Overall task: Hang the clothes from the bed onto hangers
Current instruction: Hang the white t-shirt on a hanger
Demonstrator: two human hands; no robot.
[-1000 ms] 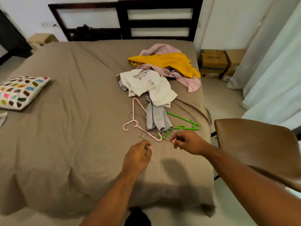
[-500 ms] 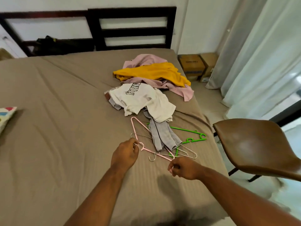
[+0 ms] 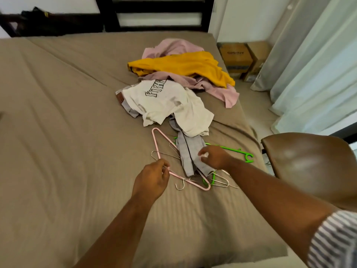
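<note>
One pink plastic hanger [image 3: 155, 141], pinched by left hand [image 3: 152, 179], runs under crumpled grey cloth [image 3: 188, 151] beneath right hand [image 3: 215, 157], grip unclear.

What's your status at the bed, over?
Left hand pinches pink hanger. Right hand over grey garment, grip unclear. Clothes not yet hung. Grey garment lies across pink hanger, green hanger and wire hangers.

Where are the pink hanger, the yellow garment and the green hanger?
pink hanger [image 3: 156, 145], head view, on its long side bar.
yellow garment [image 3: 185, 64], head view, middle of the fabric.
green hanger [image 3: 229, 148], head view, on its straight bar.
</note>
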